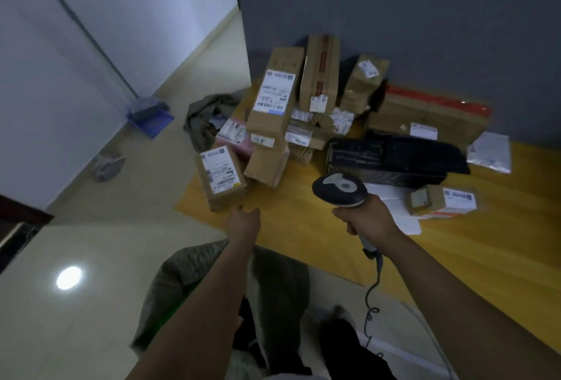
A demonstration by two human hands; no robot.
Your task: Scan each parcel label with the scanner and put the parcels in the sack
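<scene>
1. Pale tiled floor against a grey wall; a yellow mat (291,228) carries a heap of cardboard parcels.
2. Small labelled parcel (220,177) lies at the mat's near-left edge, label up, its long axis running away from the person and its near end towards the left hand.
3. Left hand (244,222): fingers extended, empty, just short of that near end. It is the nearer hand.
4. Right hand (361,218) grips the handle of the scanner (340,190), whose head sits to the parcel's right.
5. Olive sack (188,267) lies under the left forearm.
</scene>
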